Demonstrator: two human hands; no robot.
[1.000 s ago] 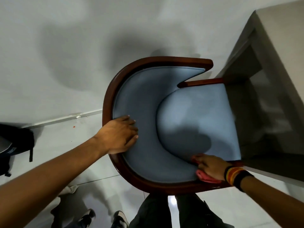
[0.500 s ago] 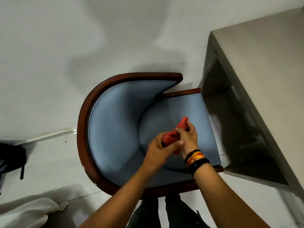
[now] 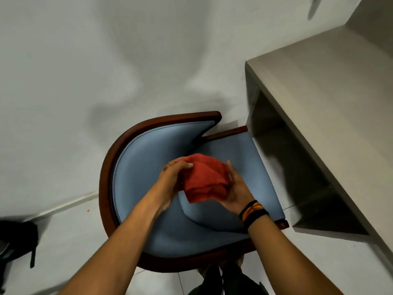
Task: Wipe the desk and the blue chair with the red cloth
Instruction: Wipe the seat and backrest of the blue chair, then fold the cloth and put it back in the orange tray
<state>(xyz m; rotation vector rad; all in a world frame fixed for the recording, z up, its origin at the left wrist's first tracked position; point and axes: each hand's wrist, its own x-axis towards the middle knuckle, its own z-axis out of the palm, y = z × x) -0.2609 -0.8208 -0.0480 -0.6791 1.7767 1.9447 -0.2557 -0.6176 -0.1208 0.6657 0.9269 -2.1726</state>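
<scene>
Now red cloth (image 3: 205,177) between both hands (image 3: 204,182)

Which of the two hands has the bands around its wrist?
The right hand, holding the red cloth's right side; the left hand has a bare wrist.

1 chair (image 3: 148,179), 1 cloth (image 3: 204,177), 1 desk (image 3: 331,99)

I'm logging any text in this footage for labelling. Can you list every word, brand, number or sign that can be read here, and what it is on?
None can be read.
The red cloth, blue chair and desk show no lettering.
The striped wristbands on the right hand show colours only.
The black bag has a pale patch, too blurred to tell.
</scene>
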